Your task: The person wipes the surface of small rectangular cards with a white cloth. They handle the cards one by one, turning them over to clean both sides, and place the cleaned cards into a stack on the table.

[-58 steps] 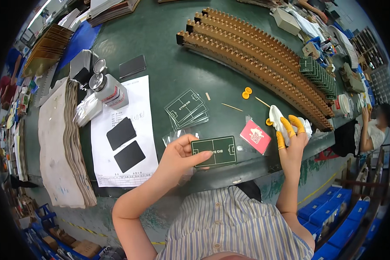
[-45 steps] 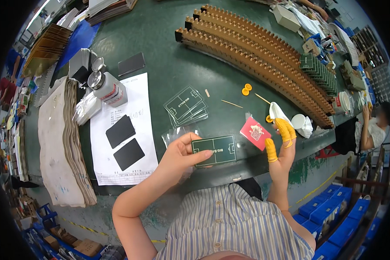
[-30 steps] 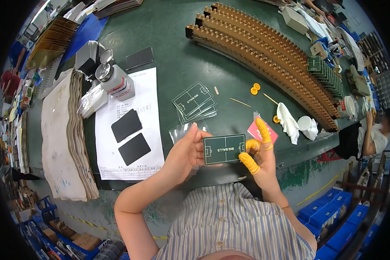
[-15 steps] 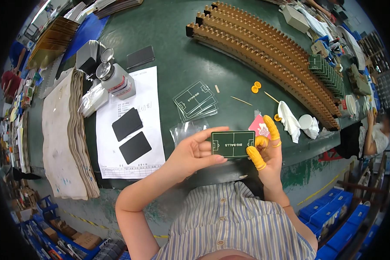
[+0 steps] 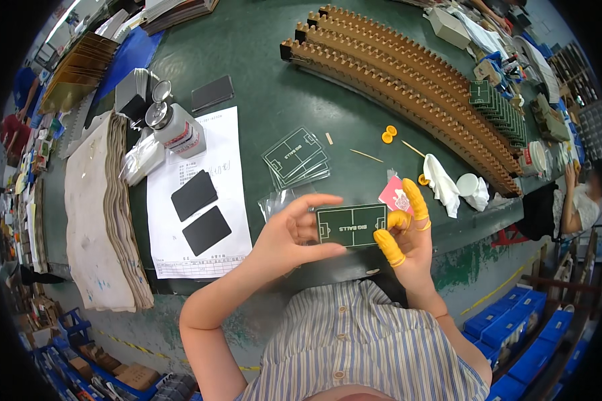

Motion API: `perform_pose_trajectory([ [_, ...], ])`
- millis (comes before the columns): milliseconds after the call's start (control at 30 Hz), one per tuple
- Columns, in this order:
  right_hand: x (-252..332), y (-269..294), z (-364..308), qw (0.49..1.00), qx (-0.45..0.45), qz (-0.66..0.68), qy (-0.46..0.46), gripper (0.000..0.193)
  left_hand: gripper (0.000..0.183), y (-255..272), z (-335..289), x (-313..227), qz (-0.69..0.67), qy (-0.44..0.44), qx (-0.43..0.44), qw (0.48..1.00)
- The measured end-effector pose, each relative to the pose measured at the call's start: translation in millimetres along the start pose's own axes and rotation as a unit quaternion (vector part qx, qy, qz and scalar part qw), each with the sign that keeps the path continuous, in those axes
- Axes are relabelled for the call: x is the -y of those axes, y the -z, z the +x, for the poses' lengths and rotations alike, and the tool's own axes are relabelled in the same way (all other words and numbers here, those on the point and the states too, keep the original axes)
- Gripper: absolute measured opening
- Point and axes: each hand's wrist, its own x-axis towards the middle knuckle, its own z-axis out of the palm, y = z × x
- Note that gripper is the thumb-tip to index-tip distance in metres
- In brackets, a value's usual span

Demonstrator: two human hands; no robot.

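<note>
In front of my chest is a green card (image 5: pixel 351 226) printed with white soccer-pitch lines. My left hand (image 5: pixel 284 234) grips its left end, index finger along the top edge and thumb at the lower edge; the other fingers curl behind. My right hand (image 5: pixel 411 250), wearing yellow finger cots on several fingers, pinches the right end. Just behind the right fingers lies a pink packet (image 5: pixel 396 194) with a white figure. Similar pitch cards (image 5: pixel 294 157) in clear sleeves lie fanned beyond my left hand, with clear plastic sleeves (image 5: pixel 274 202) nearer to it.
Notched brown racks (image 5: pixel 381 80) curve across the far right, green cards (image 5: pixel 498 110) standing at their end. A white paper sheet (image 5: pixel 160 234) bears black cards (image 5: pixel 207 229) and a bottle (image 5: pixel 180 130). White cloth (image 5: pixel 440 184), a wooden stick (image 5: pixel 366 155) and yellow finger cots (image 5: pixel 388 134) lie rightward.
Both hands and the card have shifted slightly left and a little down. The card tilts slightly more. The whole view has also moved a little.
</note>
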Motion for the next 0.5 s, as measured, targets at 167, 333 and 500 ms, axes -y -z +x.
perform_pose_trajectory([
  [167, 2.9, -3.7, 1.4, 0.999, 0.013, -0.044, 0.016, 0.073, 0.027, -1.6, 1.7, 9.9, -0.063, 0.027, -0.036, 0.997],
  [333, 0.9, -1.9, 1.2, 1.000, 0.000, 0.011, -0.029, 0.073, 0.020, 7.0, 4.8, 16.0, -0.111, 0.021, -0.014, 0.993],
  [500, -2.1, 2.7, 3.6, 1.000, -0.001, -0.028, 0.002, 0.079, 0.013, -3.8, -0.8, 8.8, -0.005, -0.019, -0.052, 0.998],
])
